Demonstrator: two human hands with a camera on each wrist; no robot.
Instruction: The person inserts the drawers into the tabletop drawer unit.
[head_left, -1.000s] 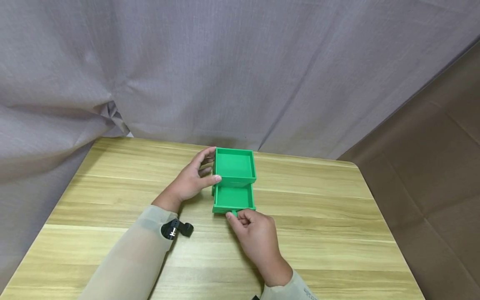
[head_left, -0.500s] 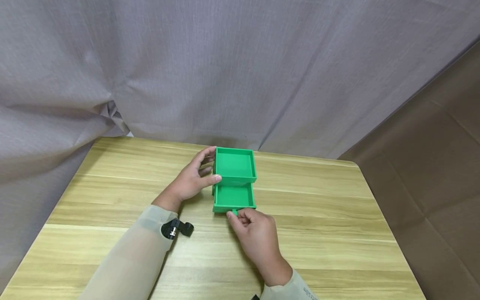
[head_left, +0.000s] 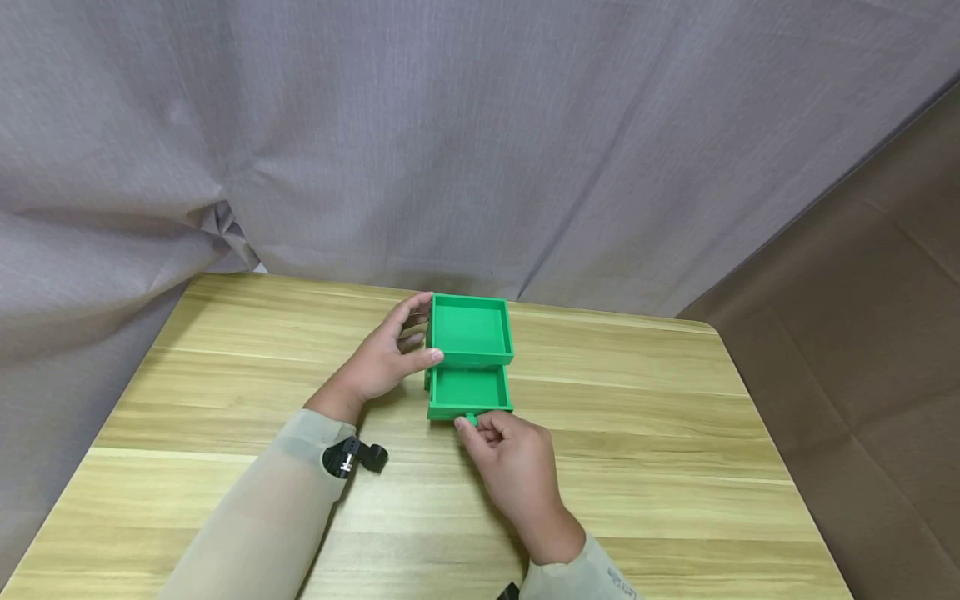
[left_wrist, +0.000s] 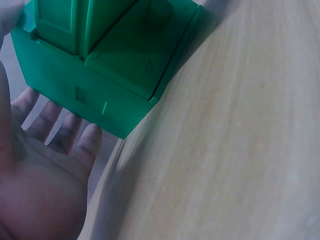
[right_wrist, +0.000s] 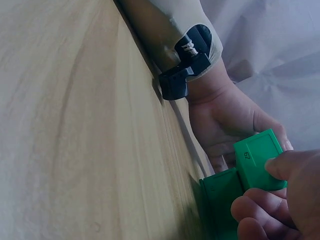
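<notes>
At the centre of the head view a green box (head_left: 471,333) stands on the wooden worktop (head_left: 645,467), its lower drawer (head_left: 468,393) slid partly out toward the person. The right hand (head_left: 510,467), just below the drawer in the frame, pinches the small knob (head_left: 470,419) on the drawer front between thumb and forefinger. The drawer's sliding axis runs up and down the frame, straight from those fingers into the box. The left hand (head_left: 386,358) clasps the box's left side, fingers curled round its edge.
</notes>
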